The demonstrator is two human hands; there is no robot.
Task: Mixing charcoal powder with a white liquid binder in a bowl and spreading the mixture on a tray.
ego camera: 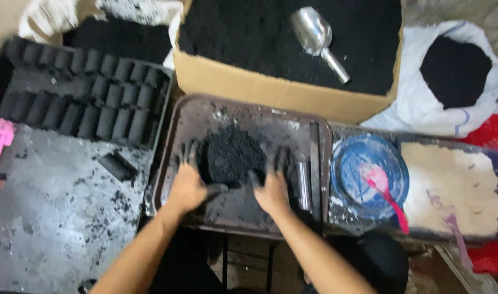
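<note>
Powder heap (231, 154) between both hands

Grimy charcoal workshop: pressed black briquettes (85, 95), box of black powder (249, 32).

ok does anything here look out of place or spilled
One dark cylinder lies alone and askew on the grey board, apart from the neat rows in the black tray, with black crumbs scattered around it. Both hands, left and right, cup the black pile on the brown tray.
</note>
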